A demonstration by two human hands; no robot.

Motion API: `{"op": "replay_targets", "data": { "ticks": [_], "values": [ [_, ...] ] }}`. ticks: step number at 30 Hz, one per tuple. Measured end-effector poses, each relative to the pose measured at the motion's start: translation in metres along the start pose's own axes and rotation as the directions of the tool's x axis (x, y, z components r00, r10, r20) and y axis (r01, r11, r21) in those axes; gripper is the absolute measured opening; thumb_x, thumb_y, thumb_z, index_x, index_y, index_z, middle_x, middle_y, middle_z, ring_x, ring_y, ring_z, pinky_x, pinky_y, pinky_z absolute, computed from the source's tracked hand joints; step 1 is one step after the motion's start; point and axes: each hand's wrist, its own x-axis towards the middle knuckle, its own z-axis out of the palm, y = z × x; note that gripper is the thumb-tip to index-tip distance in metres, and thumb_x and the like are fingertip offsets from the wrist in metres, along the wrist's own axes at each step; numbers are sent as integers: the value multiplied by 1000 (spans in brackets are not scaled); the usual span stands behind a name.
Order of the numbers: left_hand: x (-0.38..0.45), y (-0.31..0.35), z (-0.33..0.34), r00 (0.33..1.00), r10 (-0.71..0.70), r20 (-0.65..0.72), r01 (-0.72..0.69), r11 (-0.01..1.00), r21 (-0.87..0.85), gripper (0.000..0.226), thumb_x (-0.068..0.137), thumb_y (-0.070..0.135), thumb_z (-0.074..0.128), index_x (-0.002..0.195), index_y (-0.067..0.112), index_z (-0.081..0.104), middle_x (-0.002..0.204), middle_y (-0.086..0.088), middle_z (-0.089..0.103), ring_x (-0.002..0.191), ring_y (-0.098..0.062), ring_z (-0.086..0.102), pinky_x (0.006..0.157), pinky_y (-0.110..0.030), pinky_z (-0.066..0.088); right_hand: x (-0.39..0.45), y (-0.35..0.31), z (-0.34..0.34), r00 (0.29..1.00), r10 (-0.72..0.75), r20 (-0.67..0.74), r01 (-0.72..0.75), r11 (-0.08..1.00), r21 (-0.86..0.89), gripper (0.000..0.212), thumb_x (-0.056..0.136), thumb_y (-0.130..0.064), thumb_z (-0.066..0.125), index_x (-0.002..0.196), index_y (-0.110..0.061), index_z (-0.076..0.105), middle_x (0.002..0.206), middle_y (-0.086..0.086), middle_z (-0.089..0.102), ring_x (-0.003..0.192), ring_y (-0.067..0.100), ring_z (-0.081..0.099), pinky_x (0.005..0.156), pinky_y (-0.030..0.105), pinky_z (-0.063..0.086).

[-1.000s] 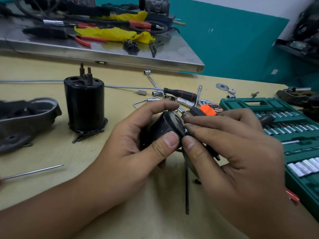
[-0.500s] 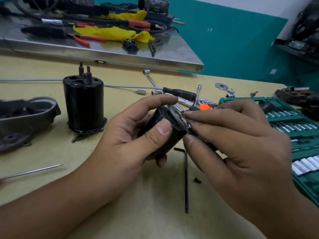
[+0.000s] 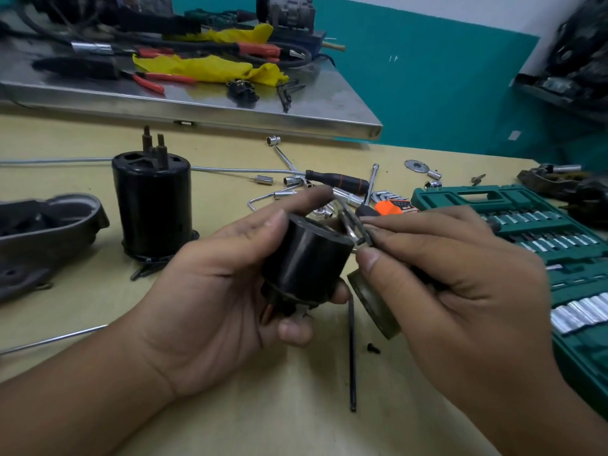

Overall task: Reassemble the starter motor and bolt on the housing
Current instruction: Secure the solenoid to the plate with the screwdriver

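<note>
My left hand [image 3: 210,291] grips a short black cylindrical motor part [image 3: 306,261], held above the table at the centre. My right hand [image 3: 454,274] pinches a small metal piece [image 3: 353,230] at the top right rim of that part. Under my right palm a dull round disc-shaped part [image 3: 371,302] shows edge-on. A taller black motor housing [image 3: 151,202] with terminal posts stands upright at the left. A grey cast housing [image 3: 49,232] lies at the far left edge.
A black hex key [image 3: 352,353] and a small black screw [image 3: 373,348] lie on the table below my hands. A green socket set case [image 3: 460,195] sits open at the right. Loose sockets, a screwdriver [image 3: 339,181] and wrenches lie behind. A steel tray [image 3: 263,116] holds tools at the back.
My left hand has tilted the black part so its side wall faces the camera, with my thumb off its face. My right hand moved slightly right, still pinching at the rim.
</note>
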Motion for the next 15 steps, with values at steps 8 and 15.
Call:
{"op": "replay_targets", "data": {
  "ticks": [8, 15],
  "values": [
    [-3, 1, -1, 997, -66, 34, 69, 992, -105, 67, 101, 45, 61, 154, 11, 38, 135, -18, 46, 92, -26, 58, 61, -24, 55, -1, 6, 3, 988, 155, -6, -154, 985, 72, 24, 82, -18, 75, 104, -29, 76, 99, -23, 72, 97, 7, 69, 84, 33, 54],
    [-3, 13, 20, 985, -94, 142, 144, 906, -399, 51, 99, 31, 59, 148, 17, 53, 114, -12, 69, 80, -26, 72, 49, -26, 47, 0, 4, 3, 991, 129, -24, -127, 991, 52, 22, 83, -19, 75, 103, -28, 75, 99, -19, 73, 96, 9, 70, 83, 36, 55]
  ]
}}
